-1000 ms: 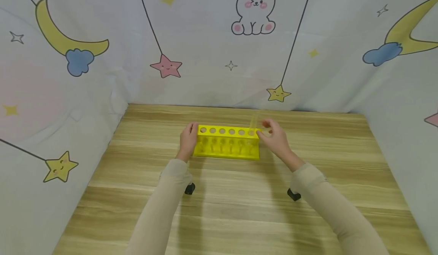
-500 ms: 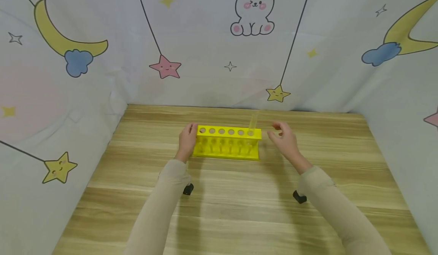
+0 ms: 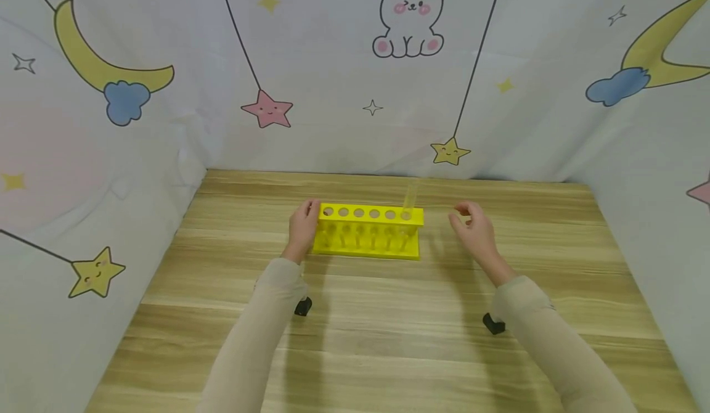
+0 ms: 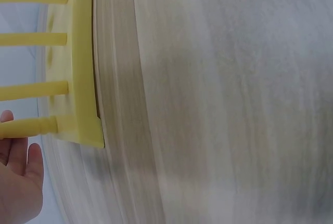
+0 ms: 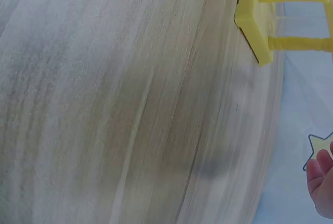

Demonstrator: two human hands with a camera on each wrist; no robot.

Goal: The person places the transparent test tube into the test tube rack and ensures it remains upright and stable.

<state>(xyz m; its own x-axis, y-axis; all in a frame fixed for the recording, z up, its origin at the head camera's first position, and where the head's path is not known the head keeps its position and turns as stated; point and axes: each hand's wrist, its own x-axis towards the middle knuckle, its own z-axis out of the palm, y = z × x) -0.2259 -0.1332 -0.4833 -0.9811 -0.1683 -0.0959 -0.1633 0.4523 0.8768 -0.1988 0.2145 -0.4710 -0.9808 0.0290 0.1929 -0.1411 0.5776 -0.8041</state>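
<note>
A yellow test tube rack [image 3: 367, 220] with a row of round holes stands upright on the table. One clear test tube [image 3: 411, 193] leans slightly in its rightmost hole, its upper part above the top plate. My left hand [image 3: 302, 227] holds the rack's left end; in the left wrist view its fingers [image 4: 34, 164] pass behind the end post. My right hand [image 3: 476, 231] is in the air to the right of the rack, apart from it, with loosely curled fingers and nothing in them. The right wrist view shows only part of this hand [image 5: 323, 187] at its edge.
The wood-grain table [image 3: 383, 320] is bordered at the back and sides by a white cloth [image 3: 333, 148] printed with moons, stars and a rabbit. A small black piece [image 3: 493, 323] shows below the right wrist, another [image 3: 302, 306] below the left.
My right hand has let go of the test tube and moved right, away from the rack. The tube stays in the rightmost hole. The left hand keeps its hold on the rack.
</note>
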